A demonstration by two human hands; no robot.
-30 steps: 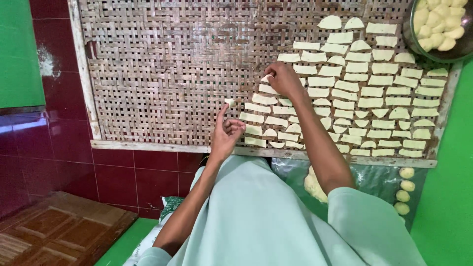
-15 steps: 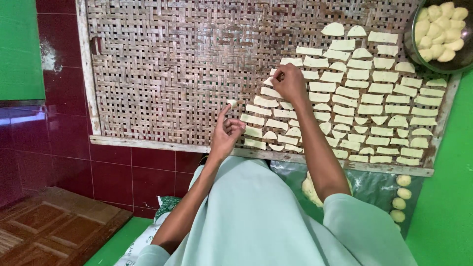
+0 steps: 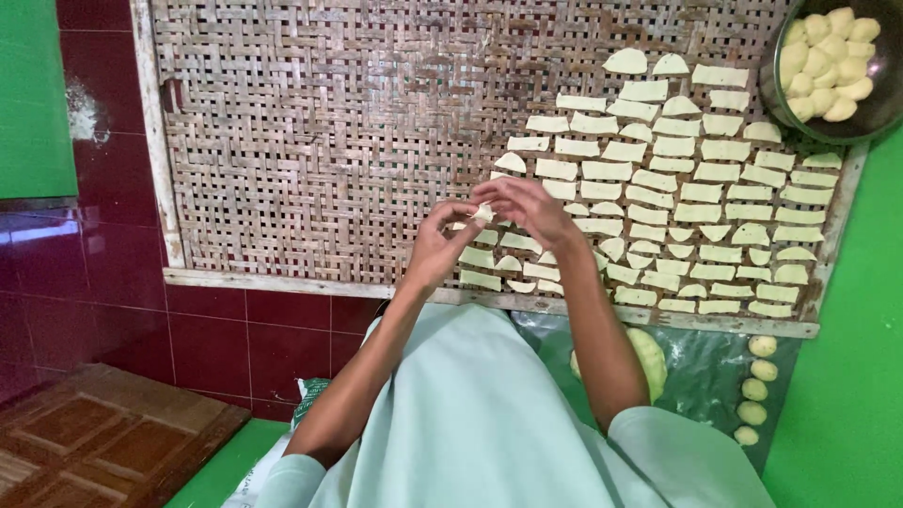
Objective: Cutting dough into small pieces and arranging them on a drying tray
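Dough piece (image 3: 483,214) pinched between left hand (image 3: 435,246) and right hand (image 3: 529,207), above woven tray (image 3: 310,141)

- A large woven bamboo tray (image 3: 310,141) with a pale wooden frame carries most of the things; it lies on the dark red tiled floor (image 3: 216,348).
- Many flat pale dough pieces (image 3: 677,198) lie directly on the tray, in close rows over its right half; the left half of the tray is bare weave.
- A metal bowl (image 3: 879,103) with round dough balls sits at the far right corner of the tray.
- Just below the tray's near edge lies a clear plastic sheet (image 3: 705,376), and on it a row of small dough balls (image 3: 755,388).
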